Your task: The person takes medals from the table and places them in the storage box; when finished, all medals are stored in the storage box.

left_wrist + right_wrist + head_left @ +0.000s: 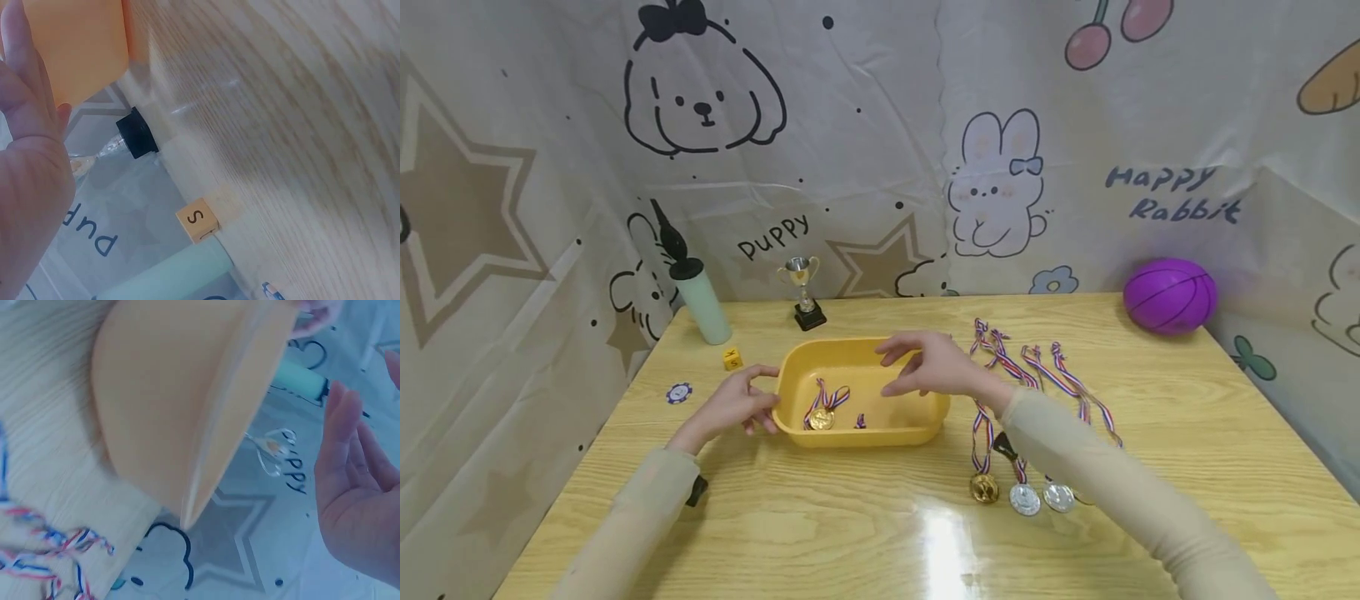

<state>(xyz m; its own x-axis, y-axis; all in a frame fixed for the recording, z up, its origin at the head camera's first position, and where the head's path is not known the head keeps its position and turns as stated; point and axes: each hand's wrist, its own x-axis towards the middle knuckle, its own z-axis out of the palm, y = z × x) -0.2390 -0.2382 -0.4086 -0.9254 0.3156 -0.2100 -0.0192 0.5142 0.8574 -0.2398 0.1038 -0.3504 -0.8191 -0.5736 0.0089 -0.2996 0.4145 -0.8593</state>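
Lying nearest the camera on the wooden table (pixel 850 533), at about five o'clock from the yellow tub (pixel 857 392), four loose medals (pixel 1022 497) trail their striped ribbons (pixel 1045 371) back toward the wall, apparently laid out in a row for easy picking. At the centre, the tub holds one gold medal (pixel 822 417) with its ribbon bunched beside it. The person's left hand (pixel 741 404) rests its fingers against the tub's nine o'clock end, seemingly steadying it. The right hand (pixel 928 371) hovers over the tub's three o'clock half with fingers spread and loose, grasping nothing.

Farther back sit a blue-and-white chip (pixel 678 392) and a yellow letter cube (pixel 732 359) at ten o'clock, a pale green bottle (pixel 700 300) behind them, a small trophy (pixel 805 292) at twelve o'clock and a purple ball (pixel 1170 296) at two o'clock, all before a cartoon-print backdrop (pixel 1000 125).

From the left wrist, the cube's face reads "S" and the trophy's black base shows, details too small in the head view. From the right wrist, the open palm (pixel 359 487) is seen empty beside the tub's outer wall; the tub's contents are hidden there.
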